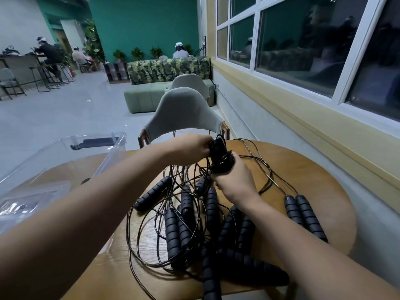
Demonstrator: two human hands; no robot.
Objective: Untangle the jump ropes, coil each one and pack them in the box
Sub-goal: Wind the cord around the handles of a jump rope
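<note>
My right hand (234, 184) grips a black cord-wrapped jump-rope bundle (220, 163); my left hand (188, 149) pinches its top end above the round wooden table (313, 174).

Jump rope handles (172, 230) were dark grey, ribbed; cords (186, 176) glossy black. Round table (303, 169) tan wood grain. Box (65, 152) at left clear plastic. Chair (184, 111) grey-green. Sofa back (168, 69) upper centre green-yellow leaf print; wall (140, 24) teal; window frames (256, 40) white.

Black foam-handled jump ropes (172, 230) lie tangled — clear box (110, 154) open beside them.
</note>
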